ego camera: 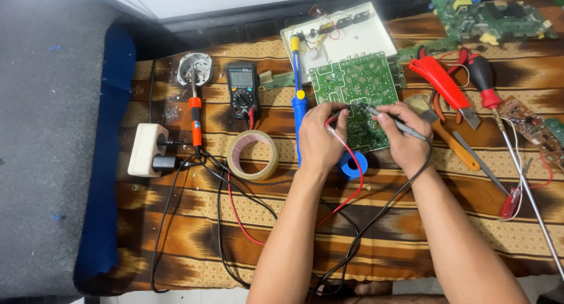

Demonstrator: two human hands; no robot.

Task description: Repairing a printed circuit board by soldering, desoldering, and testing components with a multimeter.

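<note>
Both hands hover over the green circuit board [354, 92], which lies flat on the patterned cloth [176, 222]. The left hand [320, 139] pinches the red probe [336, 117], the right hand [405, 136] the black probe [392, 121], tips close together on the board; their leads trail back toward the meter [242, 89], set upright within sight.

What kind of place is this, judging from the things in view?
Probably a small electronics repair bench at home: a green circuit board under both hands, a multimeter, and a soldering iron lying on a patterned cloth.

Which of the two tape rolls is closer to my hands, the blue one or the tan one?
The blue tape roll, lying between your left hand and right hand. The tan tape roll lies farther left.
</note>
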